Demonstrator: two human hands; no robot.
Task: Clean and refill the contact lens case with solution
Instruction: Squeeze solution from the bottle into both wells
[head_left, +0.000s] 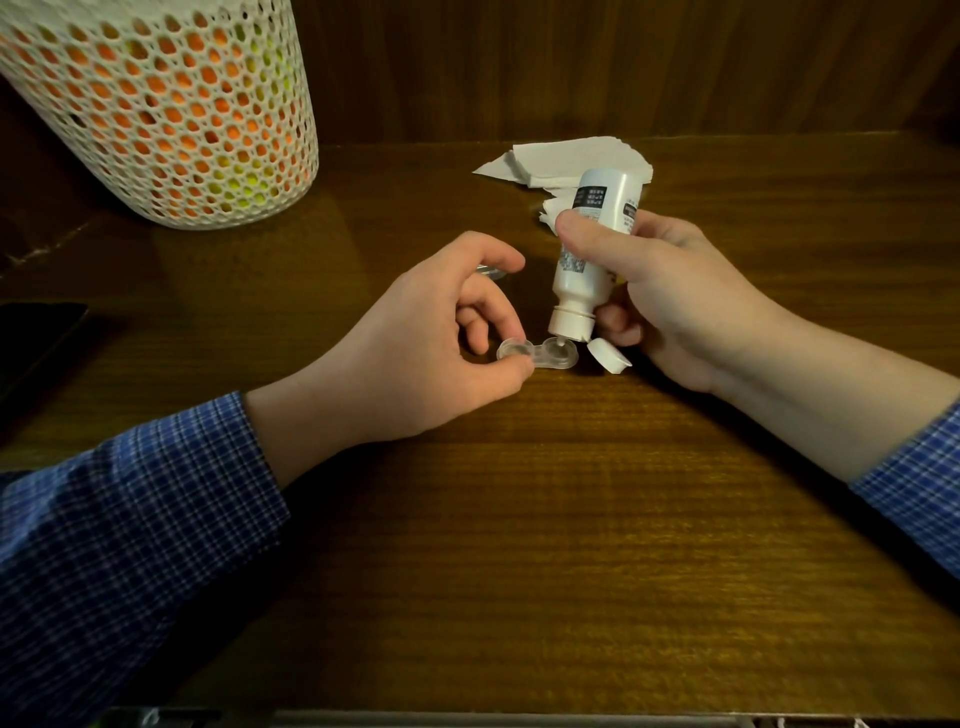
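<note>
Clear lens case pinched by left hand, right hand gripping bottle, nozzle tip obscured.

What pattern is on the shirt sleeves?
Blue and white checks on the sleeves, clear in the head view.

Bottle label print too small; clear object behind left hand.

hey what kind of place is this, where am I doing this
Probably a room at home, at a wooden table against wood panelling. A white mesh basket, loose tissues and a contact lens case suggest a household setting.
</note>
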